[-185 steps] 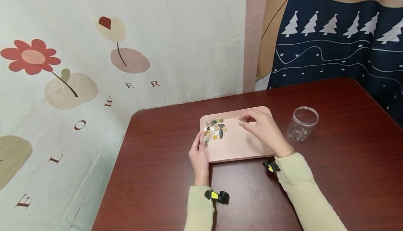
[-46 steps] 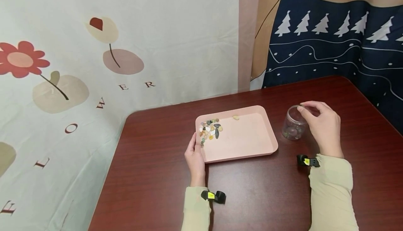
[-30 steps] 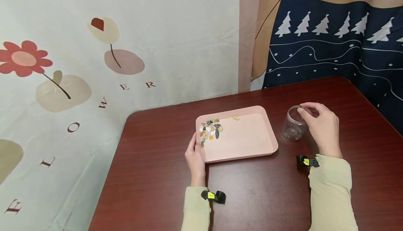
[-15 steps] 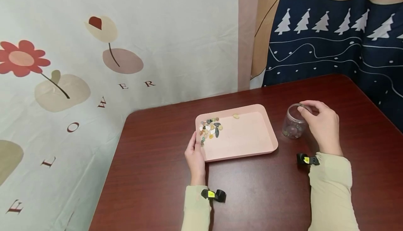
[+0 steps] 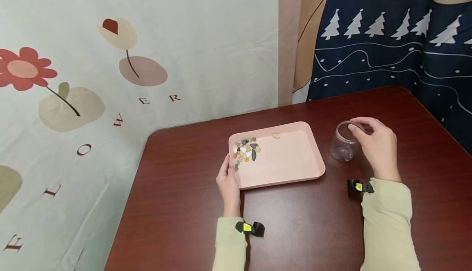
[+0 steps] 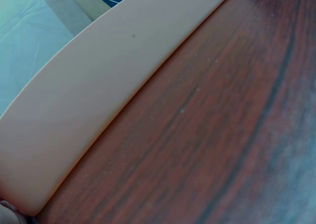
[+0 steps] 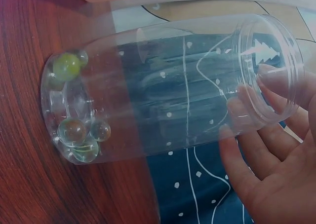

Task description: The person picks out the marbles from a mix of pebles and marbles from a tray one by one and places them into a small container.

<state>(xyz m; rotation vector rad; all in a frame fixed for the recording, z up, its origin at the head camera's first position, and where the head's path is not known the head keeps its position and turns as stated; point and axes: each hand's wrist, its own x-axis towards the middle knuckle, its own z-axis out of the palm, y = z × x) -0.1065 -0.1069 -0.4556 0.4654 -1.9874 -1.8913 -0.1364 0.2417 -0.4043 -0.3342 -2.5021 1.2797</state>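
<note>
My left hand (image 5: pixel 229 186) holds the left side of a pink tray (image 5: pixel 284 168), its thumb at the rim and its fingers along the outer wall. Toward the tray's left end lies a cluster of small coloured stones (image 5: pixel 243 150), with one yellowish stone (image 5: pixel 275 136) apart near the back wall. To the tray's right, a clear open jar (image 5: pixel 340 144) stands upright. My right hand (image 5: pixel 377 146) is at its mouth, fingertips spread and bent about the rim, nothing visible between them. Several glass marbles (image 7: pixel 66 67) rest at the jar's bottom in the right wrist view.
Everything stands on a dark red-brown table (image 5: pixel 184 205) with rounded corners. A pale curtain with flower prints (image 5: pixel 221 49) hangs behind it at the left, and a navy one with white trees (image 5: pixel 368 62) at the right.
Over the past several seconds my right hand has moved from above the tray to the jar's mouth. A small greenish thing seen at its fingertips is now gone from there. The left hand stays put.
</note>
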